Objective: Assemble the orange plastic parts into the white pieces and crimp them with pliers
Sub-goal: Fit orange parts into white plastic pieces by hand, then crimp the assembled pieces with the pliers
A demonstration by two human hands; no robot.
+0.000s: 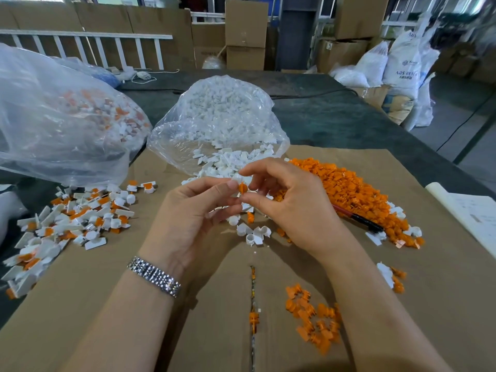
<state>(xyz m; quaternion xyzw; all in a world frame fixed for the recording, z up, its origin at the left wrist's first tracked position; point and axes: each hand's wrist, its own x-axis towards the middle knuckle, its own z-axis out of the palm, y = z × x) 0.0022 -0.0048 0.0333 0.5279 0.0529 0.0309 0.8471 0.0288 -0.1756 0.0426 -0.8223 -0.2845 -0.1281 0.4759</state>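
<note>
Item: orange part (242, 188), pinched upright between your left hand (198, 210) and right hand (284, 200), against a white piece (243, 181). Pliers (359, 218) lie nearest your right.

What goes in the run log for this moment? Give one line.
step: fitting | left hand: pinches orange part | right hand: pinches white piece | pliers: lying by orange pile

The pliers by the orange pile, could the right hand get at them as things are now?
Probably yes, but not right away. The pliers lie on the cardboard just beside the right hand, partly buried under the orange pile, handle end exposed. That hand is pinching the orange part with the left hand.
</note>
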